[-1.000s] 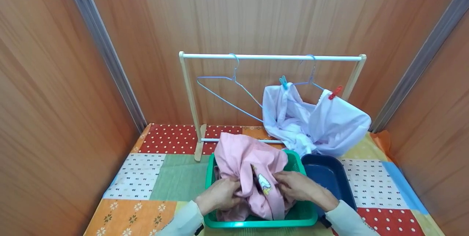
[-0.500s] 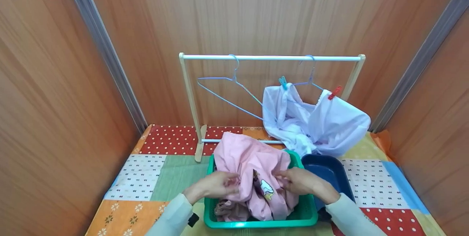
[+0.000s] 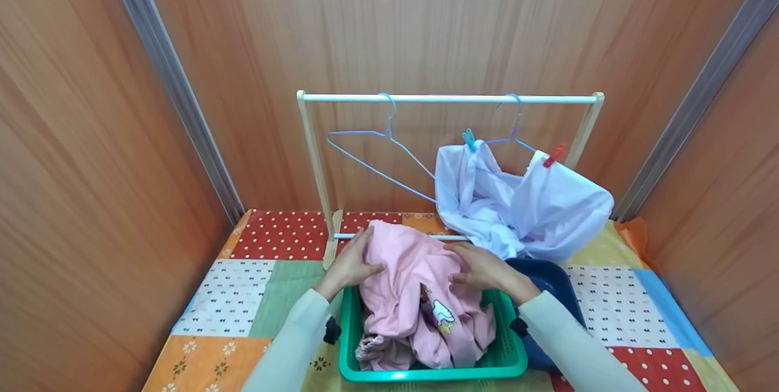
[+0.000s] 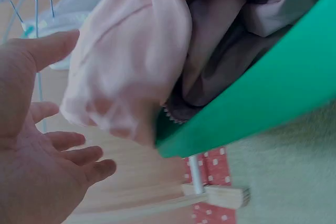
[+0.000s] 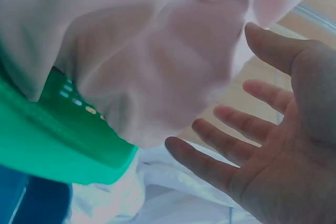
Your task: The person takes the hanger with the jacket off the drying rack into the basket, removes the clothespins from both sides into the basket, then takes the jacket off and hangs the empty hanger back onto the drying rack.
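A crumpled pink garment (image 3: 405, 276) with a small white and yellow printed figure lies heaped in a green plastic basket (image 3: 432, 374), its top rising above the far rim. At the garment's far left side is my left hand (image 3: 352, 264), fingers extended and thumb over the cloth. My right hand (image 3: 487, 269) is on the opposite side, thumb and fingers spread along the cloth. Both wrist views show spread fingers beside the pink folds, with nothing gripped. Darker brownish cloth (image 4: 226, 40) lies lower in the basket in the left wrist view.
Behind the basket stands a rack (image 3: 450, 98) with a bare hanger (image 3: 380, 164) at left. A white garment (image 3: 523, 203) hangs at right, with a blue clothespin (image 3: 468, 139) and a red clothespin (image 3: 554, 155). A dark blue tray (image 3: 548, 276) sits right of the basket.
Both hands have let go of the garment's middle folds and moved away from the body to its far sides, fingers opening out. The garment stays heaped in the basket.
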Tool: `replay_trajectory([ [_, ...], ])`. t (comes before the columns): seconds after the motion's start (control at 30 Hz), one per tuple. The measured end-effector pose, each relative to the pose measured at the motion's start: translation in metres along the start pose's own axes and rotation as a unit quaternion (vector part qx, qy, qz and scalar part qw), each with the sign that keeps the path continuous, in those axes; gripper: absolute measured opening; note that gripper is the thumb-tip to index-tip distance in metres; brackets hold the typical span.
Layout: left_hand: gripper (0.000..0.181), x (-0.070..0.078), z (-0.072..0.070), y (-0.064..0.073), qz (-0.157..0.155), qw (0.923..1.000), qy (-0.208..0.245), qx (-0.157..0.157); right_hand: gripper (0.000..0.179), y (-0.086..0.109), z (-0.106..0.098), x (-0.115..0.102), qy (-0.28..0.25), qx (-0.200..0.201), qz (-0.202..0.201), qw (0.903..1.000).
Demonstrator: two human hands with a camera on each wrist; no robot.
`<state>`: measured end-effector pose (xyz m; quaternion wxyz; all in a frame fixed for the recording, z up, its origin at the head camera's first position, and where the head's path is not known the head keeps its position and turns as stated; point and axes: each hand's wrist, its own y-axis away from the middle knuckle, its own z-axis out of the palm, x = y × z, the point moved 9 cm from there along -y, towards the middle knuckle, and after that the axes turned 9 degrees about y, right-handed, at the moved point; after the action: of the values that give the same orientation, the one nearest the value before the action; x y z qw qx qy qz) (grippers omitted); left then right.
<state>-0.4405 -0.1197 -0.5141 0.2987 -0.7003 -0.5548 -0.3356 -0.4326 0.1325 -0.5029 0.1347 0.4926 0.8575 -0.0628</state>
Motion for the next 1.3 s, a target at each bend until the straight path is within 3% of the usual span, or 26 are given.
replay_trajectory([
  [0.13,0.089,-0.016,-0.003,-0.007,-0.03,0.9981,0.053,0.005,0.067,-0.011,0.01,0.002,-0.01,-0.01,0.024,0.9996],
  [0.23,0.074,-0.018,-0.004,-0.01,-0.007,0.9985,0.053,0.011,0.055,-0.016,0.014,0.002,0.001,0.009,0.012,0.9999],
  [0.3,0.061,-0.014,-0.005,-0.011,0.026,0.9987,0.039,0.019,0.04,-0.017,0.014,0.0,0.011,0.035,-0.014,0.9992],
  [0.47,0.038,0.006,-0.006,-0.006,0.111,0.9925,-0.012,0.05,0.009,-0.012,0.003,-0.005,0.011,0.127,-0.068,0.9896],
  [0.6,0.038,0.026,-0.006,0.007,0.147,0.9866,-0.03,0.065,0.008,-0.001,-0.01,-0.01,0.011,0.19,-0.082,0.9783],
  [0.73,0.04,0.049,0.001,0.026,0.18,0.9812,-0.034,0.06,0.008,0.015,-0.017,-0.02,0.023,0.218,-0.093,0.9712],
  [0.8,0.038,0.058,0.007,0.037,0.191,0.9799,-0.034,0.045,0.011,0.023,-0.015,-0.025,0.018,0.202,-0.095,0.9746],
  [0.87,0.036,0.066,0.017,0.048,0.199,0.9794,-0.031,0.017,0.015,0.03,-0.006,-0.029,0.0,0.16,-0.095,0.9826],
  [1.03,0.047,0.071,0.051,0.07,0.188,0.9766,-0.054,-0.089,0.038,0.046,0.021,-0.04,-0.021,0.051,-0.103,0.9931],
  [1.17,0.053,0.065,0.077,0.084,0.176,0.9623,-0.138,-0.154,0.051,0.055,0.037,-0.048,0.011,0.008,-0.112,0.9936],
  [1.3,0.051,0.053,0.095,0.091,0.148,0.9463,-0.207,-0.2,0.059,0.058,0.055,-0.05,0.049,-0.066,-0.095,0.9921],
])
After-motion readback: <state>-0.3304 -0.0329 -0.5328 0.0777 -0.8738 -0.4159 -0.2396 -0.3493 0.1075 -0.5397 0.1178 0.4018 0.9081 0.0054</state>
